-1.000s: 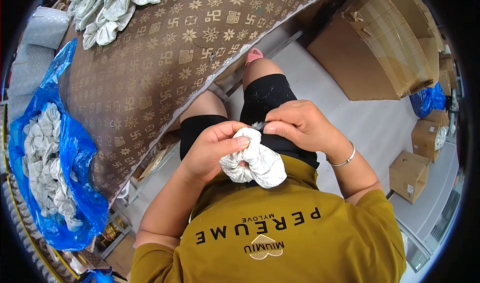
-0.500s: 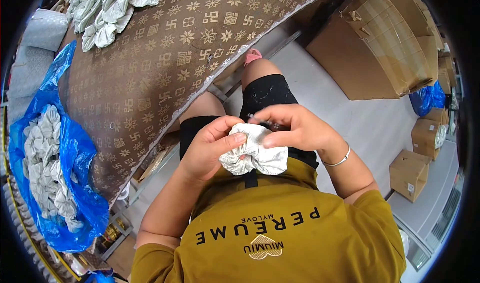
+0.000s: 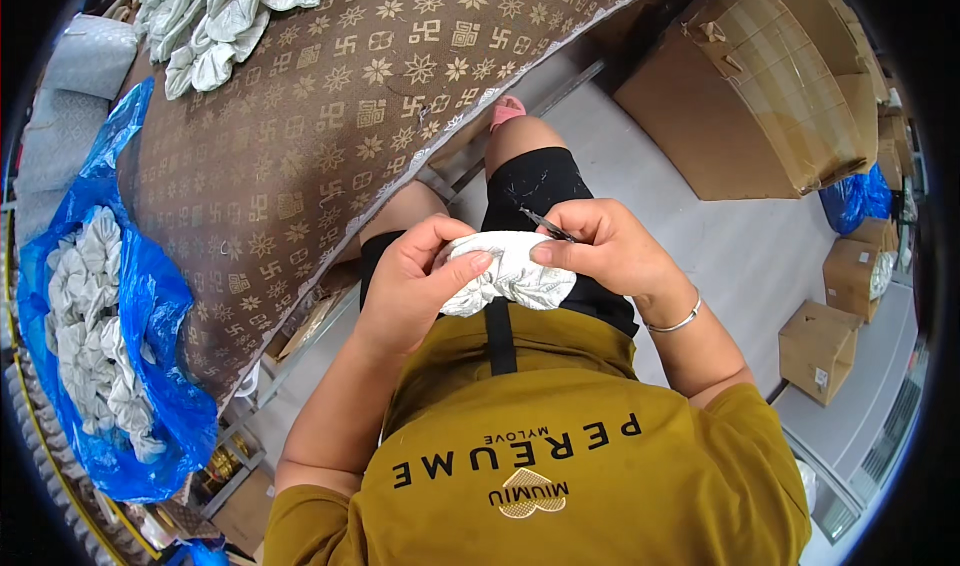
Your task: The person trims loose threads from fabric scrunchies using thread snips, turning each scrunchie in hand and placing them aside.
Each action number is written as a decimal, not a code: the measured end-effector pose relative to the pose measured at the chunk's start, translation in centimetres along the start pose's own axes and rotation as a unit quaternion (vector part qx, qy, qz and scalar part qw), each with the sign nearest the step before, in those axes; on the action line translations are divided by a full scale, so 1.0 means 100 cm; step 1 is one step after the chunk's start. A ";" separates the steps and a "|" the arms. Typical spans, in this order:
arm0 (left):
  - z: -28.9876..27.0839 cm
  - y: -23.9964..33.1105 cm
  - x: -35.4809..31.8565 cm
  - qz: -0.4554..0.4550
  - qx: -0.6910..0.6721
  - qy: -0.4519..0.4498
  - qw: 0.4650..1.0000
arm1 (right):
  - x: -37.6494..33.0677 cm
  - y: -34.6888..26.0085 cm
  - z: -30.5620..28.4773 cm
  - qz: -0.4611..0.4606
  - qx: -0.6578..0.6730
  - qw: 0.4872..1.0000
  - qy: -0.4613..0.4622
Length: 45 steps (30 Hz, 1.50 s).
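Note:
A whitish, crinkled scrunchie (image 3: 515, 271) is stretched between both hands above my lap. My left hand (image 3: 425, 276) pinches its left end, thumb on top. On the other end, my right hand (image 3: 610, 251) presses its thumb against the cloth. Dark, pointed thread snips (image 3: 548, 226) sit in that same hand, their tips pointing up and left beyond the scrunchie's upper edge. The fingertips under the cloth are hidden.
A brown patterned cloth (image 3: 290, 146) covers the table at left, bearing a pile of pale scrunchies (image 3: 225, 26). More scrunchies (image 3: 95, 336) fill a blue plastic bag (image 3: 165, 316). A large cardboard box (image 3: 710, 126) stands front right, smaller boxes (image 3: 818, 346) at far right.
The scrunchie, round and hanging lower before, is now pulled out sideways with its lower part folded up. My right fingers have closed in, and the snips now show clearly.

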<state>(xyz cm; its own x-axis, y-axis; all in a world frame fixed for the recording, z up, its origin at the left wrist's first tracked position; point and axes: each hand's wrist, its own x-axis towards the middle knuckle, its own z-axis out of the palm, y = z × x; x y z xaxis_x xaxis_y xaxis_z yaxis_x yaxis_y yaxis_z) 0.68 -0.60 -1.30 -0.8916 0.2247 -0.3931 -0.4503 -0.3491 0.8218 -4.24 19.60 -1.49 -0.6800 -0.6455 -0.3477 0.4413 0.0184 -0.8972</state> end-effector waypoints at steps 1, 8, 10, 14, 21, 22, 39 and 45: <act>0.000 -0.001 0.000 0.000 0.000 0.000 1.000 | 0.000 0.000 0.001 0.000 0.000 1.000 0.000; 0.000 -0.005 0.001 0.023 0.061 0.019 0.998 | 0.000 0.007 0.002 0.002 0.030 1.000 0.001; 0.000 -0.005 0.001 0.026 0.067 0.021 0.997 | 0.000 0.006 0.002 0.003 0.028 1.000 -0.002; 0.002 -0.001 0.000 0.018 0.076 0.018 0.997 | 0.000 0.005 0.005 0.002 0.053 0.999 0.005; -0.003 -0.005 0.003 -0.091 -0.137 -0.026 0.986 | 0.007 0.015 -0.001 0.009 0.065 0.998 0.016; -0.003 -0.005 0.003 -0.091 -0.137 -0.025 0.986 | 0.007 0.015 -0.001 0.010 0.066 0.998 0.015; -0.009 -0.007 0.007 -0.089 -0.140 -0.019 0.986 | 0.015 0.019 -0.001 0.022 0.125 0.991 0.032; -0.008 0.004 -0.003 -0.037 -0.135 -0.001 0.990 | 0.008 -0.001 -0.002 0.014 0.043 0.988 0.146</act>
<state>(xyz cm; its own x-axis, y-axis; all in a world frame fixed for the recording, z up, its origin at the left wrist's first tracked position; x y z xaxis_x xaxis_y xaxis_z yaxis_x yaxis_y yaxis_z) 0.69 -1.53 -1.21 -0.8556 0.2600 -0.4477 -0.5111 -0.5615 0.6508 -4.95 19.20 -1.72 -0.8007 -0.3979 -0.4478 0.5025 -0.0393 -0.8637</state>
